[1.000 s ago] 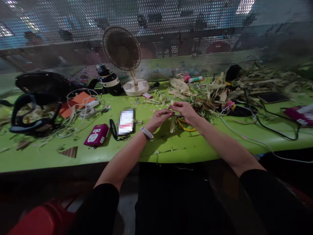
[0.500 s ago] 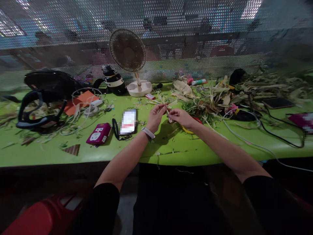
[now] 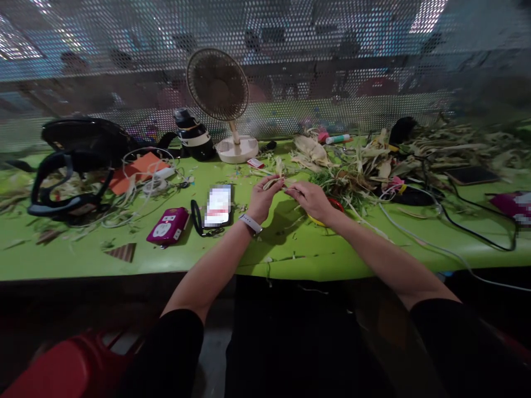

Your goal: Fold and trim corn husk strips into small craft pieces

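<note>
Over the middle of the green table [image 3: 298,265], my left hand [image 3: 263,200] pinches a small pale bundle of corn husk [image 3: 279,167]. Its upper end fans out above my fingertips. My right hand [image 3: 310,200] meets it from the right, thumb and fingers closed on the husk's other end. The tips of both hands nearly touch, so the exact shape between them is too small to make out. Behind my right wrist lies a round red and yellow item [image 3: 334,205], partly hidden. A wristband [image 3: 250,224] is on my left wrist.
Left of my hands lie a phone [image 3: 218,205] with a strap and a purple box [image 3: 168,226]. A fan [image 3: 237,150] and black bottle [image 3: 194,138] stand behind. Husks and green leaves [image 3: 360,177] pile up at right, near cables [image 3: 431,249]. A headset-like frame [image 3: 70,207] sits far left.
The husk's loose end now points more upright above my left fingers. My right hand has shifted slightly, its fingers still at the husk; my arms stay nearly where they were.
</note>
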{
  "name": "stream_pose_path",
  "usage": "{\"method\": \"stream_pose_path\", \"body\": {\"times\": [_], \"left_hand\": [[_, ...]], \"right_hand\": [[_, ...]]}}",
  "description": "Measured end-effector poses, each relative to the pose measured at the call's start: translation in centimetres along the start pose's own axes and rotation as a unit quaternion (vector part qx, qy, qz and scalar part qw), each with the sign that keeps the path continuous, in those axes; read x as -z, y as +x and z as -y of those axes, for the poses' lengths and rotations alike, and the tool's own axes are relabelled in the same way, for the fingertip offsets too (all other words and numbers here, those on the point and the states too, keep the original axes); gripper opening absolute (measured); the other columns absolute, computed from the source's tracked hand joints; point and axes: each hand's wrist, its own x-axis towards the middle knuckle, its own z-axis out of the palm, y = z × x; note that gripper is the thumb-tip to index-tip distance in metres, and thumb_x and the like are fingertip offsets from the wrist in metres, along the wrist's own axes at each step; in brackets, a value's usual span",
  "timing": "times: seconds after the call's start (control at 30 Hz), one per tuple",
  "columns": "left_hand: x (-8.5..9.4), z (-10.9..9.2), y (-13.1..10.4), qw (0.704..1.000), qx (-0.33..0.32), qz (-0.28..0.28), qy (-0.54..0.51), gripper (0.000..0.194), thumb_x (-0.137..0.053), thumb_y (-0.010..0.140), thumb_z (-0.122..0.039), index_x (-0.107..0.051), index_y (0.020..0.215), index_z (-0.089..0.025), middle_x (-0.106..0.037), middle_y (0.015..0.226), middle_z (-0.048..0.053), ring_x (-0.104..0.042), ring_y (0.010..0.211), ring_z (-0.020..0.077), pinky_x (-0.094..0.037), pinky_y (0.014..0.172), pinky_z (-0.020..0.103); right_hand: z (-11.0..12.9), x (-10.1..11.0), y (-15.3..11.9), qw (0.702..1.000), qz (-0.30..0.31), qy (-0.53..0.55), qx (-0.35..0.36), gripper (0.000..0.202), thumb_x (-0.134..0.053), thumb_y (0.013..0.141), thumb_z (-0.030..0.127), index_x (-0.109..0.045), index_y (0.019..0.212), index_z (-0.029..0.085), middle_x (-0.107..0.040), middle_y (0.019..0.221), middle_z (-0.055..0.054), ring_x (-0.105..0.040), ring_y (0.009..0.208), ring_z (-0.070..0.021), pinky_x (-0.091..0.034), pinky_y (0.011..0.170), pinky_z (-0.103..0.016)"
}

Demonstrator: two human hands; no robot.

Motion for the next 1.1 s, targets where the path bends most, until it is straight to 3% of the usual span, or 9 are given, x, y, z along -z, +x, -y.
{"method": "stream_pose_path", "body": {"times": [0.1, 0.17, 0.37, 0.63, 0.77, 0.97, 1.1], "left_hand": [[0.0, -0.2, -0.2, 0.999, 0.0, 0.025, 0.022, 0.041, -0.09, 0.051, -0.031, -0.066, 0.082, -0.016, -0.07, 0.074, -0.001, -0.064, 0.071, 0.0101, -0.051, 0.079, 0.028], [-0.1, -0.4, -0.3, 0.998, 0.004, 0.044, 0.04, 0.04, -0.09, 0.051, -0.032, -0.067, 0.079, -0.016, -0.07, 0.074, 0.0, -0.064, 0.071, 0.011, -0.051, 0.078, 0.029], [-0.1, -0.6, -0.5, 0.995, 0.013, 0.087, 0.04, 0.03, -0.084, 0.058, -0.029, -0.074, 0.083, -0.018, -0.074, 0.081, 0.001, -0.065, 0.077, 0.0125, -0.052, 0.084, 0.029], [-0.4, -0.3, -0.1, 0.996, 0.055, 0.055, -0.035, 0.021, -0.072, 0.057, -0.016, -0.07, 0.078, -0.018, -0.07, 0.072, -0.001, -0.063, 0.071, 0.0109, -0.052, 0.078, 0.026], [-0.5, -0.3, -0.2, 0.988, 0.116, 0.085, -0.055, 0.012, -0.073, 0.064, -0.022, -0.07, 0.074, -0.017, -0.069, 0.071, -0.001, -0.061, 0.066, 0.0096, -0.052, 0.073, 0.025], [-0.4, 0.0, -0.5, 0.995, 0.06, 0.081, -0.022, 0.026, -0.086, 0.059, -0.03, -0.073, 0.08, -0.02, -0.073, 0.081, 0.0, -0.065, 0.079, 0.0121, -0.051, 0.085, 0.029], [-0.1, 0.3, -0.2, 0.996, 0.032, 0.084, -0.009, 0.026, -0.086, 0.06, -0.03, -0.075, 0.081, -0.019, -0.074, 0.085, 0.002, -0.066, 0.086, 0.0135, -0.049, 0.093, 0.032]], "right_hand": [[-0.3, 0.6, 0.1, 0.992, -0.059, -0.095, 0.052, 0.043, -0.044, 0.095, 0.057, -0.067, 0.087, 0.021, -0.067, 0.099, -0.013, -0.059, 0.101, -0.0271, -0.043, 0.091, -0.041], [-0.6, 0.8, 0.2, 0.99, -0.075, -0.101, 0.06, 0.042, -0.044, 0.095, 0.057, -0.066, 0.087, 0.022, -0.067, 0.103, -0.013, -0.058, 0.104, -0.0273, -0.042, 0.094, -0.041], [-0.7, 0.3, 0.3, 0.996, -0.055, 0.057, -0.028, 0.044, -0.048, 0.09, 0.065, -0.059, 0.087, 0.022, -0.066, 0.079, -0.005, -0.06, 0.075, -0.0206, -0.045, 0.074, -0.033], [0.7, 0.1, 0.1, 0.973, -0.072, 0.199, -0.092, 0.046, -0.065, 0.075, 0.07, -0.054, 0.079, 0.025, -0.062, 0.072, 0.0, -0.057, 0.064, -0.0173, -0.047, 0.065, -0.032], [0.6, 0.2, 0.1, 0.973, -0.055, 0.205, -0.093, 0.044, -0.066, 0.076, 0.066, -0.055, 0.081, 0.024, -0.064, 0.072, -0.001, -0.059, 0.063, -0.017, -0.047, 0.066, -0.032], [-0.3, -0.1, 0.2, 0.974, -0.052, 0.201, -0.094, 0.038, -0.063, 0.079, 0.059, -0.057, 0.083, 0.022, -0.063, 0.074, -0.001, -0.06, 0.068, -0.0169, -0.046, 0.067, -0.031], [-0.9, 0.0, 0.5, 0.97, -0.076, 0.202, -0.109, 0.032, -0.065, 0.077, 0.052, -0.059, 0.078, 0.02, -0.058, 0.068, 0.002, -0.053, 0.061, -0.0132, -0.041, 0.061, -0.028]]}}
